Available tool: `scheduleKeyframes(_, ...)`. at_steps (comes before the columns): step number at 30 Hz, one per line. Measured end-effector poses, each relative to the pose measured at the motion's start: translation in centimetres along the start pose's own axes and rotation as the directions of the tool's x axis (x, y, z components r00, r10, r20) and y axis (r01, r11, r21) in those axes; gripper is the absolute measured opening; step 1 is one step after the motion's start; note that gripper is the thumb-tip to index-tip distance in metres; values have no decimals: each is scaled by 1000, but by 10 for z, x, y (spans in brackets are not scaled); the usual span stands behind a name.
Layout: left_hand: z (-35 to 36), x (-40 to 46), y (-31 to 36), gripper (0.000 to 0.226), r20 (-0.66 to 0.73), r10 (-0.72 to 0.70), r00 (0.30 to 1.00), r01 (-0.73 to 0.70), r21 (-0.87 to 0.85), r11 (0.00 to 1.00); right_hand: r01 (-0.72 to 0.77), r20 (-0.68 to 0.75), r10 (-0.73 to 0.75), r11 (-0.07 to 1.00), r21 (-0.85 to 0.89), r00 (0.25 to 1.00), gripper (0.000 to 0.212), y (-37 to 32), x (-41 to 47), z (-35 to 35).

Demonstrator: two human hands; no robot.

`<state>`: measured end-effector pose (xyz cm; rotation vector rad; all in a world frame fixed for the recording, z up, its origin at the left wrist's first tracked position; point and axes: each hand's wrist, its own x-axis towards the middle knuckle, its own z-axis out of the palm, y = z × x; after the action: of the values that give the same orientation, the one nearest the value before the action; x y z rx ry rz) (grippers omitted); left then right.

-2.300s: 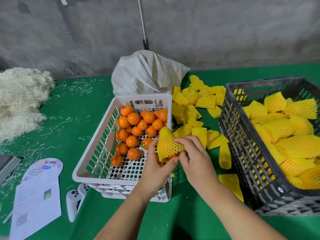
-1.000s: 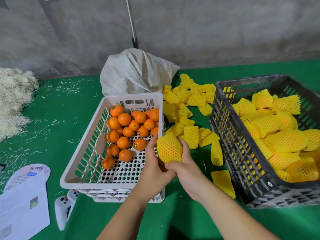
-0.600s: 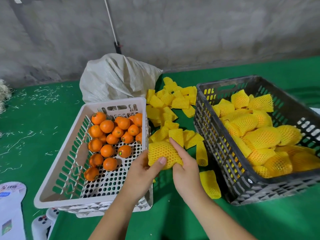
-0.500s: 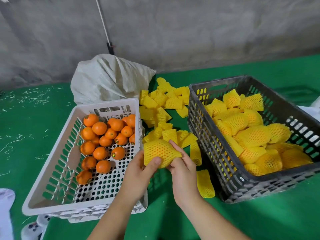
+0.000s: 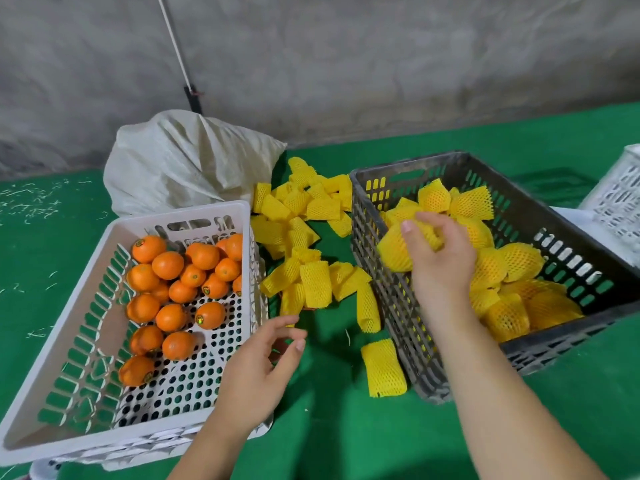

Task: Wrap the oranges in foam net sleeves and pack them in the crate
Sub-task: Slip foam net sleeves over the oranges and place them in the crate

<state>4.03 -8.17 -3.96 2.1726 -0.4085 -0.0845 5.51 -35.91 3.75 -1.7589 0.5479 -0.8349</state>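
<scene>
Wrapped orange [image 5: 398, 252], yellow foam net around it, gripped in the right hand [image 5: 440, 251] just over the near-left rim of the dark crate [image 5: 408, 306]. Fingers [image 5: 420, 225] of that hand curled over the top of the netted fruit, thumb side hidden behind it. Below and beyond, a heap of wrapped oranges [image 5: 509, 271] filling much of the crate.

Left hand [image 5: 259, 368] held free above the gap between the two crates, beside the right wall of the white crate [image 5: 69, 375]. Fingers loosely bent and slightly spread, thumb and forefinger apart, nothing between them and nothing touched.

Bare oranges [image 5: 180, 282] lying in the far half of the white crate, several with small stickers, the near half showing its perforated floor.

Loose foam net sleeves [image 5: 304, 244] scattered flat on the green desk [image 5: 329, 427] between the crates, one lone sleeve [image 5: 382, 372] lying just beside the dark crate's near-left corner.

Behind the white crate, a slumped pale woven sack [image 5: 187, 168]. Further back, a rough grey concrete wall [image 5: 381, 64] with a thin white pole [image 5: 176, 53] leaning against it. At the far right edge, part of another white crate [image 5: 620, 195]. Pale shreds [image 5: 31, 199] strewn on the desk at far left.
</scene>
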Motion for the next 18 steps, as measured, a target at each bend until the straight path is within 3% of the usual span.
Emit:
scheduleKeyframes(2, 3, 1, 1, 31, -14, 23, 1000, -21, 88, 996, 49, -12, -57, 939, -339, 998, 40, 13, 33, -9)
scheduleKeyframes(4, 6, 2, 3, 30, -22, 27, 999, -23, 154, 988, 0, 162, 139, 761, -649, 977, 59, 26, 48, -10)
scheduleKeyframes(6, 8, 3, 5, 34, -25, 13, 1000, -8, 179, 984, -6, 291, 349, 649, -761, 891, 71, 36, 45, -5)
scheduleKeyframes(7, 9, 3, 5, 39, -31, 0, 1000, 5, 168, 986, 27, 325, 361, 632, -774, 874, 73, 41, 38, 0)
scheduleKeyframes(9, 13, 6, 5, 48, -56, -70, 996, 73, 55, 996, 241, 407, 202, 549, -800, 891, 75, 47, 17, 13)
scheduleKeyframes(11, 20, 15, 8, 51, -70, -179, 981, 171, -107, 979, 459, 532, 28, 468, -755, 846, 75, 49, -4, 33)
scheduleKeyframes(14, 34, 37, 11, 54, -50, -195, 979, 187, -137, 973, 436, 657, 114, 662, -609, 745, 72, 49, -25, 68)
scheduleKeyframes(16, 45, 60, 9, 59, 4, -177, 984, 177, -3, 984, 364, 687, 228, 711, -601, 690, 73, 56, -29, 88)
scheduleKeyframes(18, 53, 88, 6, 63, 52, -183, 982, 172, 174, 970, 315, 677, 278, 723, -615, 681, 69, 63, -21, 104)
